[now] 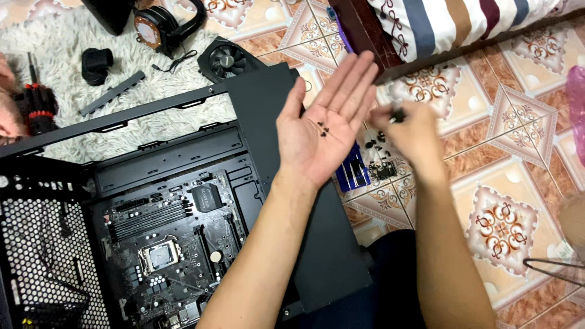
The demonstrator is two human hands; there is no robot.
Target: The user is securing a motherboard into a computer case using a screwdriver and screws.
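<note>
Small black screws point(323, 128) are cupped in the flat-open left hand point(323, 125). Another is pinched by the blurred right hand point(409, 131). Screw-gathering appears underway; careful fingertip transfer is called for.

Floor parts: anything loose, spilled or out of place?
Yes. Small dark screws lie scattered loose on the tiled floor beside a blue holder, not contained. A graphics card and cooler sit on the shaggy rug. A few screws rest in the open left palm.

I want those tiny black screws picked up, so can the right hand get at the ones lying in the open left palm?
Probably yes: the left hand lies flat with the screws uncovered, and the right hand is close beside it.
</note>
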